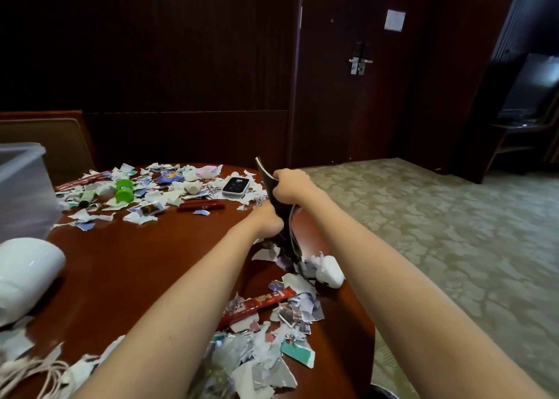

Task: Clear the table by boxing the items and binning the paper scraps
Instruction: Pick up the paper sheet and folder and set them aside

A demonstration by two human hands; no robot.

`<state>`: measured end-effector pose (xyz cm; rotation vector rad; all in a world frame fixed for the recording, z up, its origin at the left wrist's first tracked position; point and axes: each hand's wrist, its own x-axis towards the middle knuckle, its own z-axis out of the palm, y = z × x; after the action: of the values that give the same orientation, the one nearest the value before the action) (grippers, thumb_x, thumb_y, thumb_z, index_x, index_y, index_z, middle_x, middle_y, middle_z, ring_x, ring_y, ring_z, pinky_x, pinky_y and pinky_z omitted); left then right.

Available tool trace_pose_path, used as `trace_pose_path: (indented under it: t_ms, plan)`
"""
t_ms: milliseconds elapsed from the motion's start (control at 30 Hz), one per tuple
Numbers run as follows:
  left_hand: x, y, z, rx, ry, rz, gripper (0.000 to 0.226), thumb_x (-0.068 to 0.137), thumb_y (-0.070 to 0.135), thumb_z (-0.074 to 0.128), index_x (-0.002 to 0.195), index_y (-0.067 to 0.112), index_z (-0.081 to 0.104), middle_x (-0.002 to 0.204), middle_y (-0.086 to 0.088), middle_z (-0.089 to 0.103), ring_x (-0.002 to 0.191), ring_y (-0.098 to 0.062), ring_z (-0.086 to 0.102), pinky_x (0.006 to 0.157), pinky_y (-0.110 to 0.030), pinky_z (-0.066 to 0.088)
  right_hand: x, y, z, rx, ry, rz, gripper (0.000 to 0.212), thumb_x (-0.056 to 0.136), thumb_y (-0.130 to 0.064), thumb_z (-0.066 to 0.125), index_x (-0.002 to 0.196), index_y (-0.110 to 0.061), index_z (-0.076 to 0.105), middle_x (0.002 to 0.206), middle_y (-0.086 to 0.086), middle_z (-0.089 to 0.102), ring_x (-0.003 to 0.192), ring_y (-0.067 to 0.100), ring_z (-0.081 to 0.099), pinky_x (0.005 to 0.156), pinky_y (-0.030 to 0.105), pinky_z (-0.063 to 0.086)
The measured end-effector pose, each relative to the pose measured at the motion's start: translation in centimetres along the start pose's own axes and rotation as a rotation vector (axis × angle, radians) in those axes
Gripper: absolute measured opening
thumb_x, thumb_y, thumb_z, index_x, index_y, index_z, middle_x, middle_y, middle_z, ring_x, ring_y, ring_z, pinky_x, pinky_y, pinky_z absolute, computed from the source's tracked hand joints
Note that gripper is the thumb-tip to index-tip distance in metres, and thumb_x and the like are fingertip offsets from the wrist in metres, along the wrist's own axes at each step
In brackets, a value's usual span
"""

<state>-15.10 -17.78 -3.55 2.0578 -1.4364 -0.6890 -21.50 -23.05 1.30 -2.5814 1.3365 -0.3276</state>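
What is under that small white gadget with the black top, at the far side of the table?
Torn paper scraps poke out from beneath the gadget. Whatever lies directly under its body is covered.

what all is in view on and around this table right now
paper scraps: many, mostly white and blue, far and near piles
sachet sticks: three, red, among scraps
bottle: one, green, far pile
small device: one, white and black, far pile
charger: one, white, right edge
rounded object: one, white, left edge
cable: one, pale, near left
box: one, clear, far left
table: one, reddish brown
dark sheet: one, held above table
left hand, right hand: grip on dark sheet
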Motion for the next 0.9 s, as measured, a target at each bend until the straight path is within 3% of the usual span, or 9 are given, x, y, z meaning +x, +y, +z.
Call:
trace_pose_path:
  t_ms: [100, 200, 300, 367, 467, 533, 667, 733, 900]
  plan:
    - [-0.2, -0.5, -0.5, 0.006, 0.014, 0.015, 0.035, 0.094, 0.010, 0.045, 0.126, -0.002, 0.046, 0.113, -0.013, 0.057, 0.105, -0.029, 0.053, 0.079, -0.032, 0.040, -0.3, -1.2, 0.3, 0.044, -0.011, -0.004, 0.031, 0.088, -0.011, 0.043, 0.117, -0.009, 0.054, 0.119, 0.016, 0.059, 0.113, 0.036, 0.053, 0.091, 0.036, 0.042]
    - [-0.1, -0.8, -0.9, 0.035, 0.031, -0.046, 0.047, 0.094, 0.016, 0.046, 0.133, -0.007, 0.035, 0.119, -0.024, 0.055, 0.104, -0.035, 0.054, 0.073, -0.032, 0.039, -0.6, -1.8, 0.1, 0.100, -0.003, -0.009, 0.031, 0.089, -0.009, 0.044, 0.118, -0.008, 0.054, 0.121, 0.016, 0.058, 0.114, 0.035, 0.054, 0.086, 0.034, 0.045]
    - [0.0, -1.2, -1.3, 0.057, 0.027, -0.095, 0.053, 0.091, 0.013, 0.044, 0.138, -0.004, 0.027, 0.130, -0.026, 0.049, 0.118, -0.038, 0.048, 0.095, -0.041, 0.044, -0.7, -1.6, -0.7, 0.144, 0.008, 0.017, 0.031, 0.089, -0.011, 0.048, 0.119, -0.008, 0.055, 0.118, 0.014, 0.058, 0.110, 0.034, 0.057, 0.083, 0.035, 0.047]
    - [0.2, -1.0, -1.5, 0.048, 0.023, -0.107, 0.052, 0.088, 0.011, 0.043, 0.136, -0.004, 0.030, 0.131, -0.027, 0.047, 0.120, -0.039, 0.047, 0.100, -0.043, 0.042, -0.6, -1.0, -1.7, 0.167, 0.026, 0.036, 0.032, 0.088, -0.011, 0.051, 0.119, -0.007, 0.055, 0.120, 0.015, 0.057, 0.108, 0.035, 0.058, 0.083, 0.037, 0.050]
    - [-0.2, 0.2, -1.3, 0.031, 0.034, -0.102, 0.054, 0.093, 0.007, 0.040, 0.142, -0.004, 0.021, 0.132, -0.023, 0.047, 0.114, -0.032, 0.050, 0.086, -0.032, 0.042, -0.6, 0.4, -3.6, 0.270, 0.032, 0.090, 0.023, 0.087, -0.007, 0.052, 0.110, -0.007, 0.055, 0.108, 0.016, 0.057, 0.088, 0.033, 0.064, 0.063, 0.034, 0.058]
    - [-0.3, 0.9, -0.8, 0.027, 0.049, -0.096, 0.054, 0.096, 0.005, 0.037, 0.145, -0.003, 0.015, 0.136, -0.021, 0.043, 0.117, -0.030, 0.048, 0.089, -0.032, 0.042, -0.6, 1.7, -4.6, 0.364, 0.034, 0.142, 0.015, 0.087, -0.005, 0.053, 0.101, -0.008, 0.052, 0.099, 0.014, 0.054, 0.079, 0.032, 0.063, 0.050, 0.032, 0.055]
    - [-0.1, 1.5, 0.4, 0.058, 0.030, -0.080, 0.055, 0.095, 0.004, 0.036, 0.146, -0.002, 0.015, 0.144, -0.022, 0.037, 0.129, -0.034, 0.042, 0.100, -0.035, 0.040, -0.9, 5.1, -5.1, 0.532, 0.054, 0.235, 0.009, 0.086, -0.001, 0.056, 0.085, -0.009, 0.053, 0.102, 0.014, 0.055, 0.087, 0.030, 0.057, 0.050, 0.032, 0.050]
    - [0.1, 1.7, 1.1, 0.073, -0.004, -0.076, 0.053, 0.095, 0.004, 0.037, 0.145, 0.000, 0.021, 0.144, -0.021, 0.038, 0.127, -0.034, 0.044, 0.099, -0.035, 0.041, -0.8, 6.7, -4.3, 0.598, 0.047, 0.278, 0.017, 0.086, 0.002, 0.055, 0.075, -0.011, 0.050, 0.100, 0.014, 0.055, 0.081, 0.027, 0.055, 0.047, 0.027, 0.043]
    - [0.2, 2.2, 2.7, 0.093, -0.097, -0.014, 0.058, 0.094, 0.002, 0.037, 0.148, 0.010, 0.019, 0.150, -0.016, 0.030, 0.132, -0.033, 0.040, 0.103, -0.039, 0.040, -0.9, 9.7, -1.9, 0.719, 0.024, 0.368, 0.014, 0.088, 0.001, 0.053, 0.096, -0.010, 0.052, 0.093, 0.013, 0.055, 0.063, 0.017, 0.050, 0.048, 0.026, 0.040]
